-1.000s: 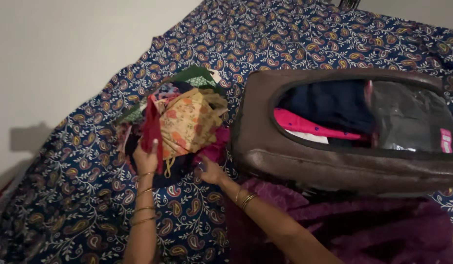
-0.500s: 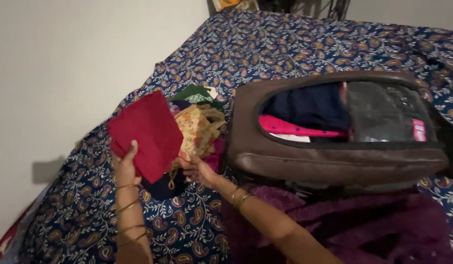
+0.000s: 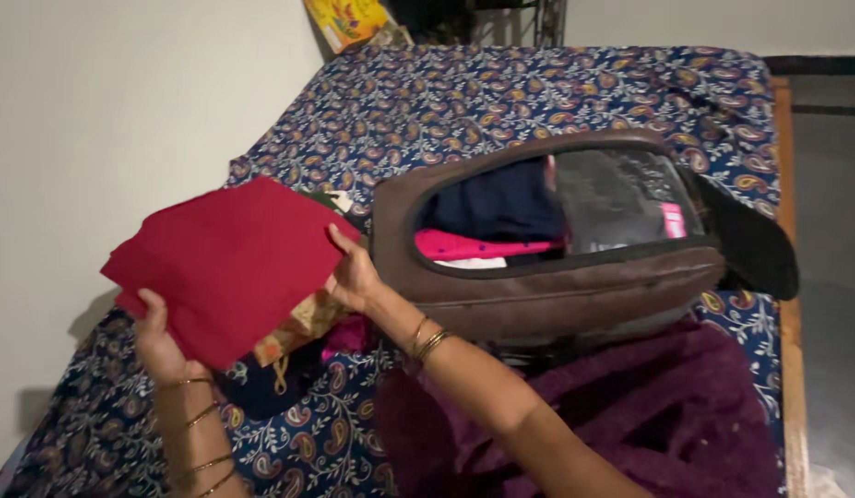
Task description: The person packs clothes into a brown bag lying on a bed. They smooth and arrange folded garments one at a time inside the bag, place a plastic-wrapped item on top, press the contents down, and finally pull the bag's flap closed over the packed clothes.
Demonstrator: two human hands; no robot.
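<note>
Folded red cloth piece (image 3: 226, 263), matte woven fabric, roughly rectangular, was held up above the bed between both hands; its long axis ran left-low to right-high, upper right corner pointing toward the bag, lower left corner toward the wall; flat face tilted up at the camera.

Left hand (image 3: 160, 346) gripped the lower left edge, thumb on top of the cloth, fingers closed under it; right hand (image 3: 354, 272) pinched the right edge, fingers curled onto the fabric; thin gold metal bangles (image 3: 426, 339) on both wrists.

Cloth hung over a loose pile of folded printed fabrics (image 3: 303, 323), orange-yellow floral piece on top, magenta piece under it, dark one at the bottom; whether cloth and pile touched could not be told.

Just right of the pile: brown leather-look storage bag (image 3: 538, 290), soft boxy shape, clear plastic window on top, dark blue and pink folded garments visible inside.

All on a navy cotton bedsheet with paisley and vine print (image 3: 501, 92); crumpled purple velvety fabric (image 3: 667, 415) lay in front of the bag, near the right forearm.
</note>
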